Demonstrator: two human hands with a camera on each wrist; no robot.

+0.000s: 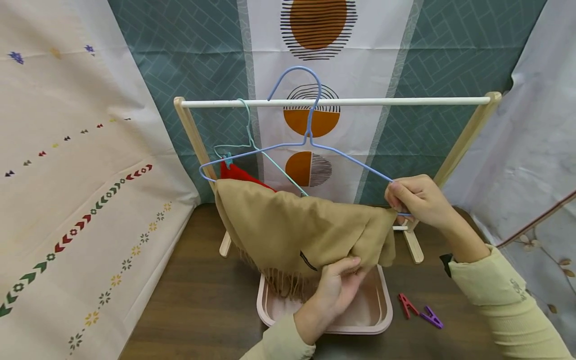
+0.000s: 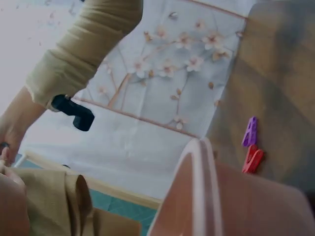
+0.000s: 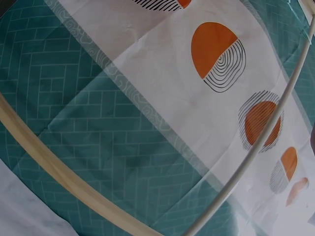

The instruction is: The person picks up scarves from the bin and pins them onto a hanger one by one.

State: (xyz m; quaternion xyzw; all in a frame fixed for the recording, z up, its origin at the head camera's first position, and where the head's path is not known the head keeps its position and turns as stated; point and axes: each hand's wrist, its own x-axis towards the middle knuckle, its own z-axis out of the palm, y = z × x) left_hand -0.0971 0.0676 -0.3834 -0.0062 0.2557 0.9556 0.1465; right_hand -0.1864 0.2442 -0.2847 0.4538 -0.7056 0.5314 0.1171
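Observation:
A tan fringed scarf (image 1: pixel 270 215) with a small black label hangs folded over the lower bar of a blue hanger (image 1: pixel 346 156). My right hand (image 1: pixel 420 200) grips the hanger's right end. Below it, my left hand (image 1: pixel 335 287) pinches the scarf's lower front, thumb on the face of the cloth and fingers partly hidden. The hanger's hook rises above the white rail (image 1: pixel 405 101); whether it touches the rail I cannot tell. In the left wrist view, a fold of the scarf (image 2: pixel 49 196) shows beside my left hand (image 2: pixel 12 206).
Behind the scarf, a mint hanger (image 1: pixel 248 125) hangs on the rail with a red cloth (image 1: pixel 240 174) clipped by a teal clothespin (image 1: pixel 228 161). A pink basin (image 1: pixel 382 320) stands beneath. Red (image 1: pixel 407 305) and purple clothespins (image 1: pixel 431 317) lie on the table to its right.

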